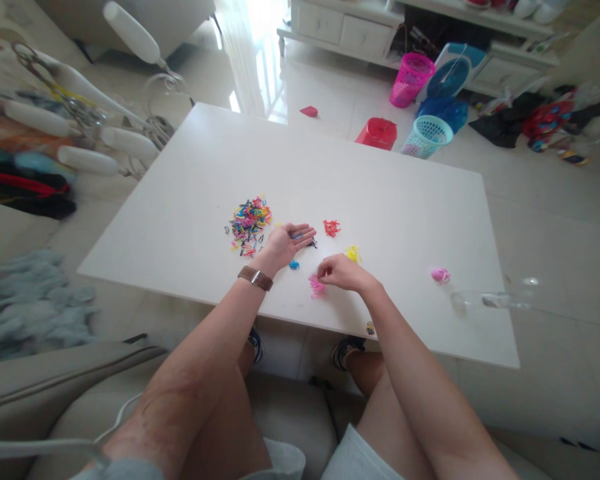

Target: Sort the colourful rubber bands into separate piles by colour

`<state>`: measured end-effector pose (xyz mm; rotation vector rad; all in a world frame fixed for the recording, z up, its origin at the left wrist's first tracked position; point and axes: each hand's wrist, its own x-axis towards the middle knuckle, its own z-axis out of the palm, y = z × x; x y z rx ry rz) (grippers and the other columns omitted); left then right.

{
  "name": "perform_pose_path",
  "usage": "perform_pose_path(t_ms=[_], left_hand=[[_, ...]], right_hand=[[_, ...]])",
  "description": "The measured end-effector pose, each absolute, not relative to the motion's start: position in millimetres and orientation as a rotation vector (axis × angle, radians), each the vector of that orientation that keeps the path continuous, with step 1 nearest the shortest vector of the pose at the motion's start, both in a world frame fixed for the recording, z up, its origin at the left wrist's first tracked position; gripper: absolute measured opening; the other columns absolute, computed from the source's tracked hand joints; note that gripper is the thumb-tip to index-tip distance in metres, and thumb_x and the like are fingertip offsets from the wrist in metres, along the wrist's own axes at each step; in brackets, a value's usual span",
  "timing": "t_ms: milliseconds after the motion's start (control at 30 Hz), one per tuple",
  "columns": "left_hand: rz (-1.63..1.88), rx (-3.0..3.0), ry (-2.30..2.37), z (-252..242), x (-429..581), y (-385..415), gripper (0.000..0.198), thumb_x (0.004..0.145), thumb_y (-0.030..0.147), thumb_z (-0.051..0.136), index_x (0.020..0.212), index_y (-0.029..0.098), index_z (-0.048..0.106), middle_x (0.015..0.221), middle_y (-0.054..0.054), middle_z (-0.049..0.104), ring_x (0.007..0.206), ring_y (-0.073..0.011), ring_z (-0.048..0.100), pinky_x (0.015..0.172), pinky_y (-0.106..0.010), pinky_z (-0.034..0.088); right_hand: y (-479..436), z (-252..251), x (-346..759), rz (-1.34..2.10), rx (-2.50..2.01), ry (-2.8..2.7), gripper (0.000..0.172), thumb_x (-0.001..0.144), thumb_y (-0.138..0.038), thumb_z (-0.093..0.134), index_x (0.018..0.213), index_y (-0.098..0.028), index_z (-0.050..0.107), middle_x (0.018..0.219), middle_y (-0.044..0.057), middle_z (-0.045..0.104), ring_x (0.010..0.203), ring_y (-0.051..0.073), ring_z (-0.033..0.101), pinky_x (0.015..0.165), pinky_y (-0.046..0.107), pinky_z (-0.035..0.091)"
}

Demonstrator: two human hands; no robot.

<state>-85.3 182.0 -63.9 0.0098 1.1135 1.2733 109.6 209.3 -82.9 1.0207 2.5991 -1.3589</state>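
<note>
My left hand (283, 245) is held palm up above the table, fingers stretched out, with a few small dark blue pieces lying on it. Beside it lies a mixed pile of small coloured clips (250, 219); their exact kind is too small to tell. My right hand (341, 272) has its fingers pinched together at the pink clip pile (317, 287); whatever is between the fingertips is hidden. Around the hands are separate little piles: red clips (331, 229), yellow clips (353, 253), blue clips (294, 265) and black clips (311, 244), the last partly behind my left fingers.
The white table (400, 200) carries a pink object (441, 275) at right and a tiny yellow figure (371, 327) near the front edge. Beyond it on the floor stand a red bin (377, 133), a light blue basket (427, 135) and a pink basket (411, 80).
</note>
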Motion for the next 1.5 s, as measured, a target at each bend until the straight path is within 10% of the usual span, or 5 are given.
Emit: perform_pose_path(t_ms=[800,1200,1500], left_hand=[[0.977,0.201,0.854,-65.9,-85.9,178.1,0.033,0.088,0.003,0.048,0.109,0.004,0.074,0.086,-0.015,0.076,0.078,-0.0184,0.074,0.092,-0.033,0.058],[1.049,0.379,1.447,-77.2,-118.6,167.6,0.024,0.092,0.000,0.061,0.097,0.019,0.048,0.090,-0.011,0.077,0.077,-0.0179,0.077,0.089,-0.038,0.059],[0.660,0.856,1.627,-78.5,-124.9,165.8,0.025,0.076,0.000,0.074,0.062,0.017,0.063,0.051,-0.005,0.065,0.057,-0.0207,0.070,0.069,-0.029,0.055]], right_hand=[[214.0,-73.5,92.6,-1.238,1.354,3.233,0.011,0.089,-0.017,0.064,0.084,-0.022,0.072,0.091,0.005,0.063,0.093,0.022,0.063,0.084,0.037,0.051],[204.4,-95.7,73.0,-1.278,1.380,2.840,0.016,0.081,-0.006,0.064,0.077,-0.019,0.073,0.074,0.002,0.071,0.070,0.015,0.061,0.071,0.027,0.043],[199.8,-113.4,65.4,-1.131,1.027,2.864,0.018,0.080,-0.003,0.067,0.072,-0.018,0.071,0.072,0.000,0.068,0.072,0.014,0.057,0.070,0.024,0.037]])
